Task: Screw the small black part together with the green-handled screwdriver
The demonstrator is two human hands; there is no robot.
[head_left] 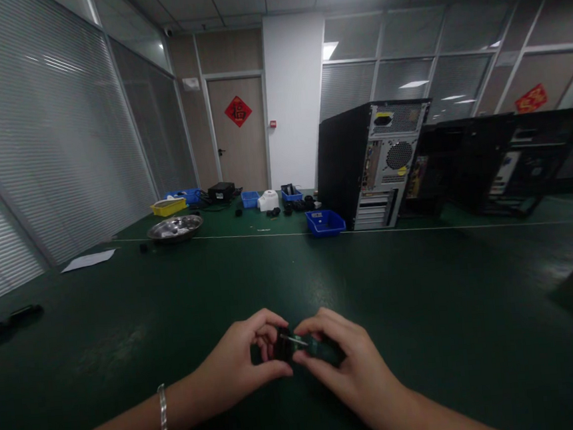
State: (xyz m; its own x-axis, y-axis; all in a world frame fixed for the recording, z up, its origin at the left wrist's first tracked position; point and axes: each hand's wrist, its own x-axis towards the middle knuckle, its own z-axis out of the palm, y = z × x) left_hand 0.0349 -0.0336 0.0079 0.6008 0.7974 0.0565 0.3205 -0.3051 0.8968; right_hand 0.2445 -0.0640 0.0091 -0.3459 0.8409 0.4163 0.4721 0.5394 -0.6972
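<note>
Item: small dark part point(288, 344), which I pinch with left hand point(239, 366) and right hand point(352, 363), both clamped, steadying it above table point(425, 310).

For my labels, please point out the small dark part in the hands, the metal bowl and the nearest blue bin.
small dark part point(284, 344), head view, middle
metal bowl point(175, 229), head view, rim
blue bin point(325, 223), head view, front wall
</note>
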